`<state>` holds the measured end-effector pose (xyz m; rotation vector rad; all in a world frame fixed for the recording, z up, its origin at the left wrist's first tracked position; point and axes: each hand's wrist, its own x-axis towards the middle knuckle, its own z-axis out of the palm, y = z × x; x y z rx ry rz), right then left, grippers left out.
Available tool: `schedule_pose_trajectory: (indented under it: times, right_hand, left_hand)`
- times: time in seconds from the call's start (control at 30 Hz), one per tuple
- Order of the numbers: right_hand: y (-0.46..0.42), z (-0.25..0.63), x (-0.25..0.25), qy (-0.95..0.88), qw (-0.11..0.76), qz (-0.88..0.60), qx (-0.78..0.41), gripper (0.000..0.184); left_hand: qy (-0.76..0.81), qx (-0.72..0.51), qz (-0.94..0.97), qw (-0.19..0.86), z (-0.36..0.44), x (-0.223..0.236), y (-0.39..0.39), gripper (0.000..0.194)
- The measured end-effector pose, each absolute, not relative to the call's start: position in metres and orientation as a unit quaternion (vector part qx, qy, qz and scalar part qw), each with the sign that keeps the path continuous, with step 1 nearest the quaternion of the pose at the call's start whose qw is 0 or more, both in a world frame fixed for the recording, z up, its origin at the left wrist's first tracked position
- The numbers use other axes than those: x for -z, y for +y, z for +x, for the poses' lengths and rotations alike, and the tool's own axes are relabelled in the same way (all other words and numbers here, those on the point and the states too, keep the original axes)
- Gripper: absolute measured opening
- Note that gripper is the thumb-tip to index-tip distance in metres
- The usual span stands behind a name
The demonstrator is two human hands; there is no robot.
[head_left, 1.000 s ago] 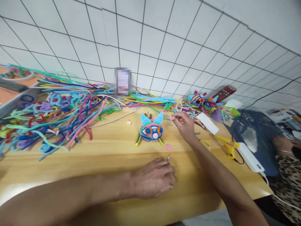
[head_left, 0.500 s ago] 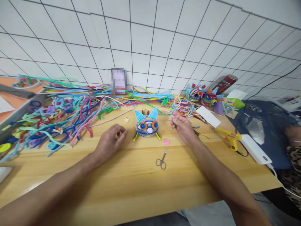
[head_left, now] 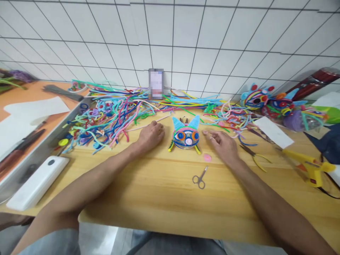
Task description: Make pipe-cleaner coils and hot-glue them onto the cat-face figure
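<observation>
Between my hands stands a small figure (head_left: 186, 139) made of pipe cleaners, with light blue pointed ears, orange-and-blue ring eyes and yellow-tipped feet. My left hand (head_left: 152, 136) rests on the table to its left, fingers curled; what lies under them is hidden. On the other side my right hand (head_left: 222, 144) has thumb and forefinger pinched together close to the figure, and anything between them is too small to make out. A flat pink piece (head_left: 207, 157) lies before the right hand. Nearer me are small scissors (head_left: 199, 180), lying with blades slightly right of their handles.
Tangled pipe cleaners (head_left: 106, 120) spread at the left, and a phone (head_left: 156, 84) leans against the tiled wall. Rightward lie pliers (head_left: 256, 157), a white card (head_left: 275, 132) and a yellow glue gun (head_left: 309, 166). Finished figures (head_left: 256, 99) stand behind. A white device (head_left: 38, 182) sits front left.
The view has turned left, so things sit further right. My left hand has moved forward to where a small beige piece lay, now out of sight. My right hand has come closer to the figure.
</observation>
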<state>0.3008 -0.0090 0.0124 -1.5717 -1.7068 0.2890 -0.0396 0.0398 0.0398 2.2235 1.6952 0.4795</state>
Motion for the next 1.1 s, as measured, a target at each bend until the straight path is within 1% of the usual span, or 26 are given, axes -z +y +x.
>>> schedule_pose_trajectory:
  times: [0.1,0.27,0.37,0.47,0.53,0.57,0.6,0.67,0.73,0.83,0.9,1.1]
  right_hand:
    - [-0.008,0.302,-0.009,-0.693,0.383,-0.609,-0.051,0.038]
    - [-0.010,0.305,-0.013,-0.690,0.385,-0.611,-0.051,0.027]
    - [-0.015,0.302,-0.023,-0.681,0.403,-0.610,-0.045,0.023]
    - [-0.027,0.292,-0.041,-0.685,0.423,-0.591,-0.044,0.021]
    - [-0.039,0.280,-0.056,-0.692,0.434,-0.572,-0.073,0.018]
    - [-0.047,0.273,-0.064,-0.696,0.433,-0.563,-0.101,0.017]
    - [-0.055,0.266,-0.072,-0.700,0.429,-0.555,-0.136,0.016]
    - [-0.072,0.250,-0.083,-0.706,0.407,-0.539,-0.214,0.014]
    - [-0.086,0.236,-0.090,-0.711,0.385,-0.521,-0.271,0.015]
    - [-0.100,0.225,-0.091,-0.724,0.368,-0.500,-0.301,0.012]
    - [-0.104,0.225,-0.089,-0.729,0.370,-0.493,-0.296,0.008]
    - [-0.105,0.236,-0.083,-0.729,0.390,-0.504,-0.248,0.013]
  left_hand:
    - [0.592,-0.193,0.760,0.187,-0.040,-0.041,0.050,0.019]
    - [0.593,-0.284,0.698,0.285,-0.047,-0.048,0.058,0.019]
    - [0.577,-0.321,0.644,0.387,-0.053,-0.053,0.044,0.029]
    - [0.546,-0.339,0.596,0.481,-0.051,-0.061,0.013,0.041]
    - [0.519,-0.348,0.556,0.547,-0.044,-0.067,-0.010,0.046]
    - [0.493,-0.357,0.512,0.606,-0.039,-0.070,-0.022,0.046]
    - [0.468,-0.362,0.474,0.652,-0.033,-0.073,-0.032,0.046]
    - [0.430,-0.359,0.430,0.708,-0.021,-0.077,-0.049,0.046]
    - [0.406,-0.352,0.423,0.730,-0.008,-0.079,-0.060,0.045]
    - [0.381,-0.348,0.435,0.738,0.008,-0.077,-0.071,0.044]
    - [0.374,-0.342,0.463,0.727,0.017,-0.076,-0.074,0.042]
    - [0.363,-0.332,0.582,0.647,0.032,-0.078,-0.084,0.031]
